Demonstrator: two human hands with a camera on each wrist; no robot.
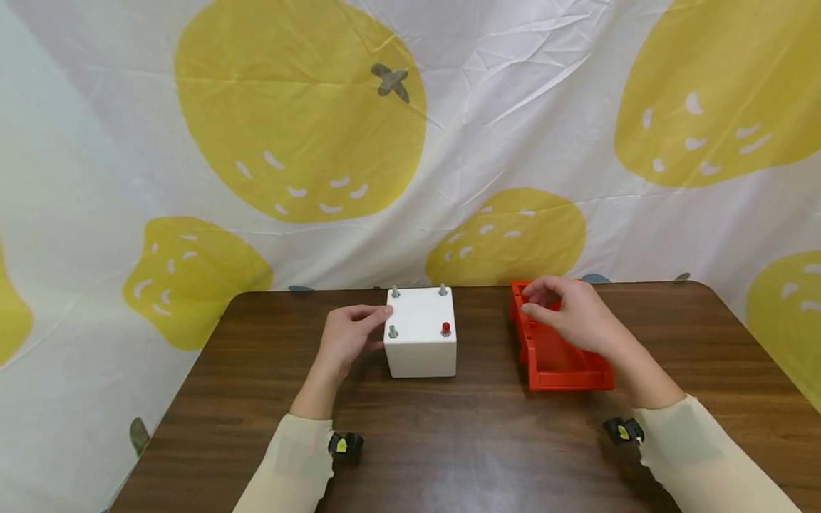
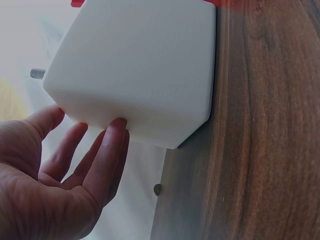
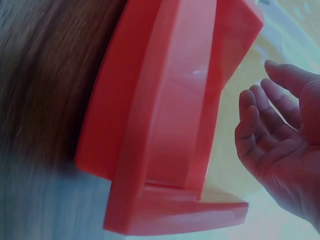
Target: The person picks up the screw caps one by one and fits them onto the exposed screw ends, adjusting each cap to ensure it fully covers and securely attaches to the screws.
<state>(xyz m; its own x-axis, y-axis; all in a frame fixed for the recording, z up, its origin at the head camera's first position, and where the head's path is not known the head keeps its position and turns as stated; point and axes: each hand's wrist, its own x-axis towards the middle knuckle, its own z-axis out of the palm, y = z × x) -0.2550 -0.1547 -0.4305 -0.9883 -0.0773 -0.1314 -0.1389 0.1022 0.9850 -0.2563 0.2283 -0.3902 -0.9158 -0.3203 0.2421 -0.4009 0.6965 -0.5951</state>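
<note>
A white box [image 1: 420,315] stands on the table, with threaded metal studs at its top corners; a red cap [image 1: 445,328] sits on the near right one. My left hand [image 1: 349,333] rests its fingertips against the box's left side, the thumb at the top edge. In the left wrist view these fingers [image 2: 107,155] reach the box's side and a bare stud [image 2: 37,73] juts out. Over the red bin [image 1: 571,380] on the right hovers my right hand [image 1: 574,313], its fingers loosely bent. Nothing shows between those fingers [image 3: 272,107] in the right wrist view.
The brown wooden table [image 1: 474,442] ends at a white cloth [image 1: 83,178] printed with yellow fruit, hanging right behind it. A strip of table separates box and bin. Each wrist carries a small black camera [image 1: 346,445].
</note>
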